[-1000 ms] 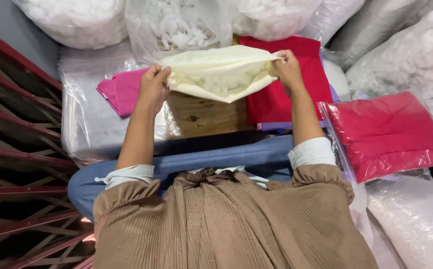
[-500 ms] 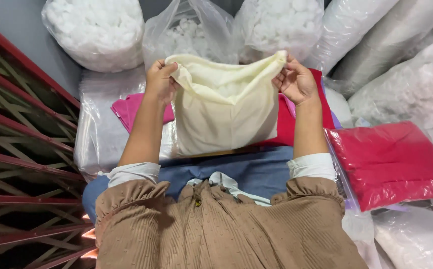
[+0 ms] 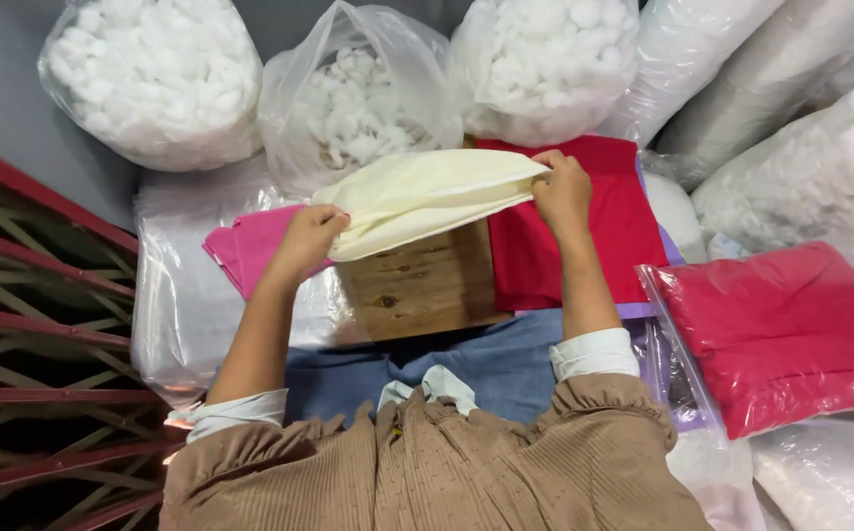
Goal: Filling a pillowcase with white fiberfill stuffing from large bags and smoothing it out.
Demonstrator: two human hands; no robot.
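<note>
cream fabric cover (image 3: 417,197) now lowered and stretched flat between both hands, where half a second ago it hung upright with its mouth held open toward the face. left hand (image 3: 311,239) pinched shut on the near left corner, just over the pink folded cloth (image 3: 250,246); right hand (image 3: 561,189) clamped on the far right corner, above the red folded cloth (image 3: 584,226). mouth of the cover no longer gaping; seen edge-on, flattened, a little slack in the middle. hovering above the wooden tabletop (image 3: 427,285), not resting on it as far as can be told. contents hard to judge from this angle, only a slight fullness showing. reads as a shake or settle of the cover pulled taut again, so the work on it looks mid-way rather than done. clear bags of white stuffing balls (image 3: 358,103) close behind, untouched; bagged red cloth (image 3: 781,329) off to the right, well apart.
</note>
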